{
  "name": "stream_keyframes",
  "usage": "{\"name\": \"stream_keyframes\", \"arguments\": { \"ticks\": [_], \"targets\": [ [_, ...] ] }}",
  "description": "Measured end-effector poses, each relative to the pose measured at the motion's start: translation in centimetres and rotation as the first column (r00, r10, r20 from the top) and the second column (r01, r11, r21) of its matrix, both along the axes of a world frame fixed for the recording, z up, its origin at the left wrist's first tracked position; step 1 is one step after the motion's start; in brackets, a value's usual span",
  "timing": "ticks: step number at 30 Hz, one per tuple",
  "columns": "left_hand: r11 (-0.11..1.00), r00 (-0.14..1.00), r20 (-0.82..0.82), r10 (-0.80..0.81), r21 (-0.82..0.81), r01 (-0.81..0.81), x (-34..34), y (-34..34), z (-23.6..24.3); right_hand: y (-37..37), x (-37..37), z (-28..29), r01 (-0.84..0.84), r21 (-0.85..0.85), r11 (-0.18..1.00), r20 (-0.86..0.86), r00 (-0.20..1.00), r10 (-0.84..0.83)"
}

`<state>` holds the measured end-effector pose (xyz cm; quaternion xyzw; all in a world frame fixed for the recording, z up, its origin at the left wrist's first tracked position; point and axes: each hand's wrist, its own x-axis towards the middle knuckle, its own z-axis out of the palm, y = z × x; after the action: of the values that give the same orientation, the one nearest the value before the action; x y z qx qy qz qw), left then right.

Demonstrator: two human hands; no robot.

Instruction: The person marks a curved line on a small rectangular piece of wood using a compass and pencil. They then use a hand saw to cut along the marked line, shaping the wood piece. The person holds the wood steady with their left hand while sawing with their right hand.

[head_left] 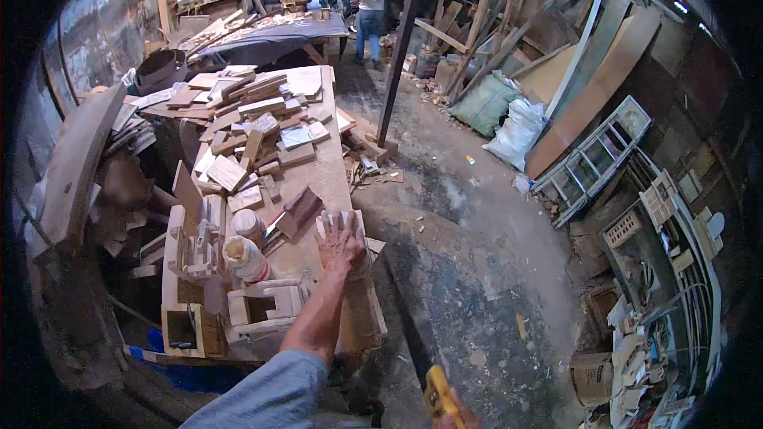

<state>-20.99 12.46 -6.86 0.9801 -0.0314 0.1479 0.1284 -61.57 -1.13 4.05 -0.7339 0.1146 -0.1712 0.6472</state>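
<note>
Wood [320, 228] being pressed under spread left hand [342, 247]; saw [408, 323], rightward, being gripped by right hand [466, 415], blade slanting forward-left.

"What's being worn?"
"A grey-blue left sleeve [262, 393], plain and loosely creased, ending around the elbow."
"And below it?"
"A bare forearm [322, 310] and a bare left hand [342, 245] (the right hand [467, 415], bare too, is partly cut off by the lower edge)."
</note>
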Motion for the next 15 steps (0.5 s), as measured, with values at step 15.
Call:
{"name": "stream_keyframes", "arguments": {
  "ticks": [15],
  "targets": [
    [0.997, 0.988, 0.139, 0.062, 0.034, -0.067, 0.9, -0.1, -1.6, 2.5, 21.2, -2.1, 0.056, -0.194, 0.979, 0.183, 0.983, -0.02]
  ]
}}
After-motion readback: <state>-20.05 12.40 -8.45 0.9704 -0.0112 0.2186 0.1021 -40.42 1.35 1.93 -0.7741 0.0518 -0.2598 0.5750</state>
